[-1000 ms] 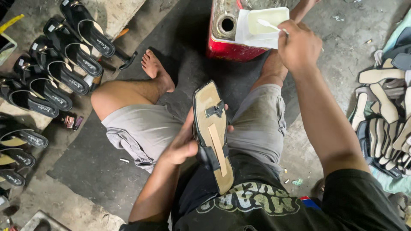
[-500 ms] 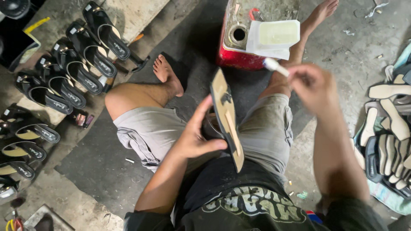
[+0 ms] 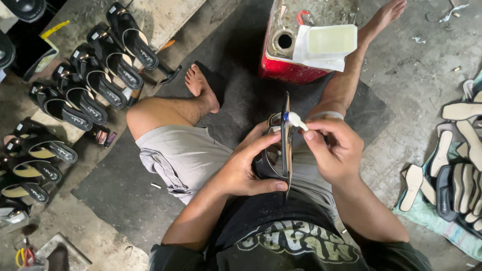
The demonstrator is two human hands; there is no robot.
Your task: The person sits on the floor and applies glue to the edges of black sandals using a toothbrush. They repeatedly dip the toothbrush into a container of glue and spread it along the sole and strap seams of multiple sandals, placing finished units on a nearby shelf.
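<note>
Head view: we sit on a dark mat [image 3: 115, 200] on the floor, legs spread so the work sits between the knees. Our left hand [image 3: 246, 168] has its grip closed around a black sandal [image 3: 282, 150], turned on edge over our lap, sole side facing the right hand so that face is reachable. Our right hand [image 3: 334, 148] pinches a small white-tipped brush [image 3: 293, 119], grip closed on it, tip touching the upper end of the sandal's sole.

A red can [image 3: 296, 50] stands just ahead between the legs, with a white tray of pale paste [image 3: 331, 41] resting on top, likely kept there so the brush can dip within easy reach.

Finished black sandals [image 3: 100, 75] lie in rows to the left, well apart from the loose pale soles [image 3: 459, 150] piled on a cloth at right, probably keeping done and undone stock separate.
</note>
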